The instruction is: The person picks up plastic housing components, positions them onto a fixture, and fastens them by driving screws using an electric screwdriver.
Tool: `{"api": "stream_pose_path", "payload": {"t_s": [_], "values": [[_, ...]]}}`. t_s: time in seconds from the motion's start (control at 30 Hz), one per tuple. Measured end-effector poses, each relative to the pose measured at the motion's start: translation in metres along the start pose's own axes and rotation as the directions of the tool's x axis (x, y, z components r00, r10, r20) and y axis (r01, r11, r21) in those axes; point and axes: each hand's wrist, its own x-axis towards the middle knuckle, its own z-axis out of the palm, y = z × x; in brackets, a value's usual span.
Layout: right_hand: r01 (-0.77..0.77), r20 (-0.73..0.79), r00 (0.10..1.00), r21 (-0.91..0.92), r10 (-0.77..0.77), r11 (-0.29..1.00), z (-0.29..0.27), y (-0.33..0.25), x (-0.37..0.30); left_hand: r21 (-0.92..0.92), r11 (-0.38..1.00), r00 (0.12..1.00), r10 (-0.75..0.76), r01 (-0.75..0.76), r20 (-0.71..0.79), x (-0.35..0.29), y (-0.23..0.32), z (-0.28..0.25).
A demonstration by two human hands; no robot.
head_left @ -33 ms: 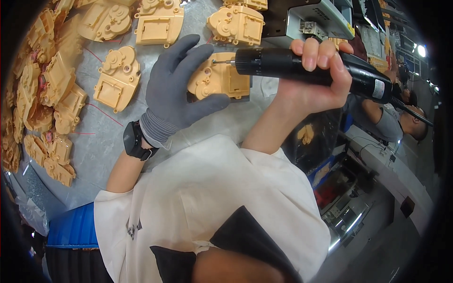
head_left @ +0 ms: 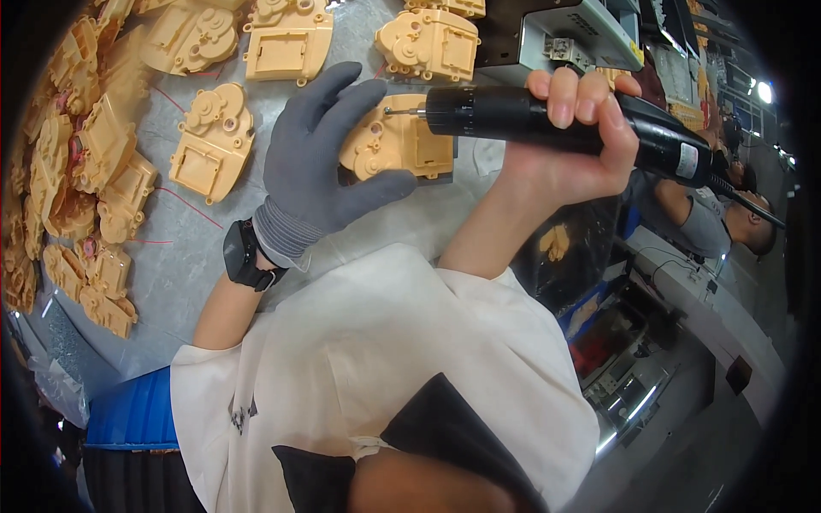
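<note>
Both hands are gripping; my right hand (head_left: 573, 167) is clasping a black driver (head_left: 483, 115); my left hand (head_left: 312, 158), spread wide, is spanning a yellow housing (head_left: 406, 144) beneath the bit (head_left: 410, 112); from afar I'm judging that housing light, stiff, best held edgewise.

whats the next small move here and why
I'd probably press the black driver in the right hand gently along its bit: the bit's tip appears to be at the upper-left part of the yellow housing, and the gloved left hand curls around the housing's left side.
</note>
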Motion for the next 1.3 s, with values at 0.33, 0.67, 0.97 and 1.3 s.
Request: {"api": "stream_pose_path", "payload": {"t_s": [0.33, 0.67, 0.97, 1.3], "values": [[0.012, 0.003, 1.000, -0.072, -0.011, 0.997, -0.002, 0.003, 0.000, 0.008, 1.000, 0.999, 0.016, -0.016, 0.048, -0.002, 0.000, -0.001], [0.017, 0.006, 1.000, -0.062, -0.017, 0.998, -0.005, -0.001, 0.001, 0.072, 0.996, 0.996, 0.037, -0.043, 0.081, 0.001, 0.002, -0.002], [0.009, -0.003, 1.000, -0.044, -0.009, 0.999, -0.003, -0.002, 0.000, 0.062, 0.996, 0.991, 0.062, -0.069, 0.115, 0.008, 0.006, -0.005], [-0.042, 0.244, 0.969, 0.040, 0.031, 0.998, 0.013, -0.016, -0.006, -0.055, 0.995, 0.995, 0.091, -0.089, 0.029, 0.015, 0.003, -0.017]]}}
